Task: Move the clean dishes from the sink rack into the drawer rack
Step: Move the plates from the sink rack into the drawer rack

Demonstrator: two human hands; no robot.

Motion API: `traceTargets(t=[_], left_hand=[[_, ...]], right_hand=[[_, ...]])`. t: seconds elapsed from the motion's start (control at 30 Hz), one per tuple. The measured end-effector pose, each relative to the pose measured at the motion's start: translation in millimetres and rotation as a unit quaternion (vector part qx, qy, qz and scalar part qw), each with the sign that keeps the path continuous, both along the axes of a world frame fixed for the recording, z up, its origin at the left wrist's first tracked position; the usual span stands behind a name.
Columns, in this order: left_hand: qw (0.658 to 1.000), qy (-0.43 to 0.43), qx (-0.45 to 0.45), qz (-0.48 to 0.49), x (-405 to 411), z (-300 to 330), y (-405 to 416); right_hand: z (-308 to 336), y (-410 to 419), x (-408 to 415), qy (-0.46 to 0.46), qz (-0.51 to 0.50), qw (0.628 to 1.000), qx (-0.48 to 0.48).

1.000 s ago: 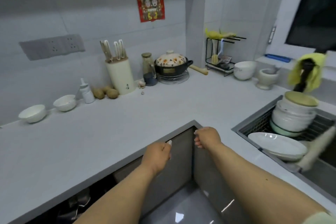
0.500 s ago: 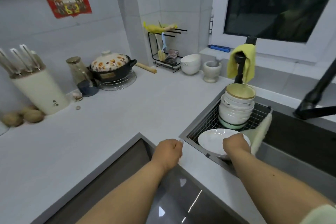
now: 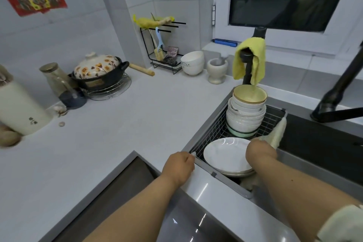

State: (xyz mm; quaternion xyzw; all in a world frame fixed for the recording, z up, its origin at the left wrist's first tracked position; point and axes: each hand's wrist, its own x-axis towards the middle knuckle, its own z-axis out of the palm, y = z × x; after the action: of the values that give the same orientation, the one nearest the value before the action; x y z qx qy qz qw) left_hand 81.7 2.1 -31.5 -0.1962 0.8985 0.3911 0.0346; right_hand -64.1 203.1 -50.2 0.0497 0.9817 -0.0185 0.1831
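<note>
Under the right hand (image 3: 260, 152), at the near end of the sink rack (image 3: 212, 133), lies a stack of shallow white plates (image 3: 225, 156), glossy and plain; the hand rests knuckles-up on the stack's right rim, fingers bent down over the edge, though whether they actually grip the top plate cannot be told. Just left of the plates, the left hand (image 3: 179, 167) sits on the counter edge beside the rack with its fingers curled into a loose fist, holding nothing visible. Beyond the right hand a tower of nested white bowls (image 3: 245, 114) stands in the rack, topped by a gold-rimmed one. Far to the left hand's side, a cream knife block (image 3: 21, 110) carries a small dark mark, too blurred to read.
</note>
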Motion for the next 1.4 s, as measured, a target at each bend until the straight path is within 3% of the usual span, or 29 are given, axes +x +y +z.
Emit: traceTargets(t=[0.23, 0.77, 1.1, 1.23, 1.33, 1.4], left_hand=[[1.0, -0.009, -0.004, -0.007, -12, -12, 1], [1.0, -0.009, 0.003, -0.012, -23, -8, 13], [1.0, -0.017, -0.016, 0.001, -22, 5, 23], [0.999, -0.031, -0.016, 0.036, -20, 7, 22], [0.992, -0.079, 0.044, 0.088, -18, 15, 23], [0.969, -0.106, 0.166, 0.146, -14, 24, 25]], right_hand=[[8, 3, -13, -0.019, 0.004, 0.999, 0.03], [21, 14, -26, -0.037, -0.018, 0.999, -0.03], [30, 34, -27, -0.055, -0.039, 0.985, -0.16], [39, 46, -25, -0.055, -0.082, 0.962, -0.254], [49, 51, -21, -0.071, -0.087, 0.942, -0.316], [60, 51, -17, -0.086, -0.065, 0.931, -0.348]])
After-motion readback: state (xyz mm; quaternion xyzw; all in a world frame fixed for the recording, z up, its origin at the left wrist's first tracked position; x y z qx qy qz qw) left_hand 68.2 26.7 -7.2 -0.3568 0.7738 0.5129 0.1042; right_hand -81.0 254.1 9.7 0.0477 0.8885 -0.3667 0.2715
